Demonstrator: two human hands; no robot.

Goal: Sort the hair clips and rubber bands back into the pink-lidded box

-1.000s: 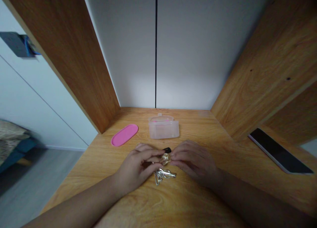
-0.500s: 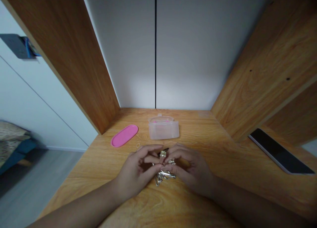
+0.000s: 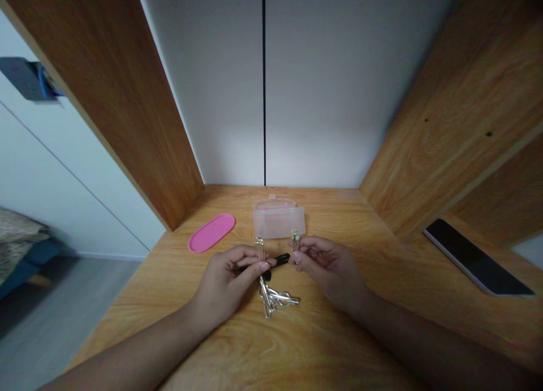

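Observation:
My left hand [image 3: 231, 280] is closed, pinching a slim silver metal clip [image 3: 260, 246] upright between thumb and fingers. To its right, my right hand [image 3: 328, 266] is also closed, its thumb and forefinger on a second silver metal clip [image 3: 295, 239], held upright. A small pile of silver metal clips [image 3: 275, 297] lies on the wooden tabletop just below the hands. Between the hands lies a black clip-like piece [image 3: 281, 259], partly hidden behind my left fingers.
A clear plastic box [image 3: 279, 223] with its lid tipped back stands behind the hands. A pink oval tray [image 3: 212, 232] lies to the left. On the right is a dark-screened tablet or phone [image 3: 475, 258]. Wooden side panels [image 3: 445, 125] and a pale back wall [image 3: 314, 97] enclose the table.
My hands have moved apart from being close together over the pile. Each has raised a silver metal clip, and the pile and black piece now show more fully.

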